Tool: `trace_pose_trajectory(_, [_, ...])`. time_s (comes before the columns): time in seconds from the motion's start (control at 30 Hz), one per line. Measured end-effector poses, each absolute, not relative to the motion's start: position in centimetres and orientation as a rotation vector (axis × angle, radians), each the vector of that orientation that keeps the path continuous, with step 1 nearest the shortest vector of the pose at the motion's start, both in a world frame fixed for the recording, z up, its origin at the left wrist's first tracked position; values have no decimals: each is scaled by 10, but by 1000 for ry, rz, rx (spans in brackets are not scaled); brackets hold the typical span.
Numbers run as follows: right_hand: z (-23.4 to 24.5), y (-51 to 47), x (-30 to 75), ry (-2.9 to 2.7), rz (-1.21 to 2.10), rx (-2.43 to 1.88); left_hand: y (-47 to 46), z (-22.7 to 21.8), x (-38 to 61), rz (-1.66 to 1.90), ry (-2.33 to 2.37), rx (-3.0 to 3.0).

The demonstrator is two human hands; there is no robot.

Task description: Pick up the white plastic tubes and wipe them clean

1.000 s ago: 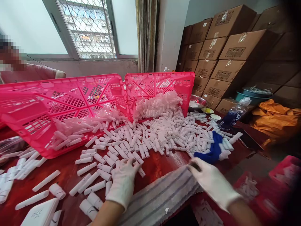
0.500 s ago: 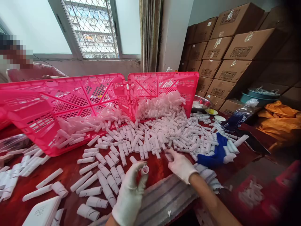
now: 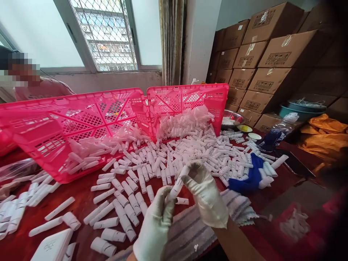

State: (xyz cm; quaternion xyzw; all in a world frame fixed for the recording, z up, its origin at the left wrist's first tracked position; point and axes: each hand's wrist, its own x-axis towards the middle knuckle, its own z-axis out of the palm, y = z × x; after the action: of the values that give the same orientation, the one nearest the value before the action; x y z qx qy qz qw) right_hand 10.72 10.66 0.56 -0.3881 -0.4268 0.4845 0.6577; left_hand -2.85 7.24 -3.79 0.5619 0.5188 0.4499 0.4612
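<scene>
**One tube up, the heap lying loose**

One white tube (image 3: 178,183) is all you hold. Your left hand (image 3: 156,224) is closed round its lower end and your right hand (image 3: 206,195) pinches the top, both gloved and raised over the striped towel (image 3: 187,228) at the table (image 3: 81,195) edge.

By my reading that's one piece in work. I can't make out any separate finished pile.

Beyond your fingers, loose tubes (image 3: 152,166) cover the red top, far too many to count, easily over a hundred. More spill from two pink baskets, the left basket (image 3: 67,119) and the right basket (image 3: 190,98), both tipped on their sides.

One blue cloth (image 3: 251,174) lies to the right, with at least a dozen cartons (image 3: 272,58) stacked behind.
</scene>
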Motion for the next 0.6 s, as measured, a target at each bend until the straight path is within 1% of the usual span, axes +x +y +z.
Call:
trace_pose_trajectory(0.17, [-5, 106, 106, -879, 1027, -981, 62, -41, -24, 976, 1304, 1333])
trace_pose_trajectory(0.37, [-15, 96, 112, -1125, 1173, -1045, 57, -35, -29, 983, 1408, 1480])
trace_pose_trajectory(0.5, [-18, 95, 119, -1163, 1187, -1061, 55, -37, -28, 1008, 1484, 1517])
trace_pose_trajectory(0.6, [-22, 98, 123, -1193, 1217, -1095, 55, -37, -26, 1008, 1442, 1475])
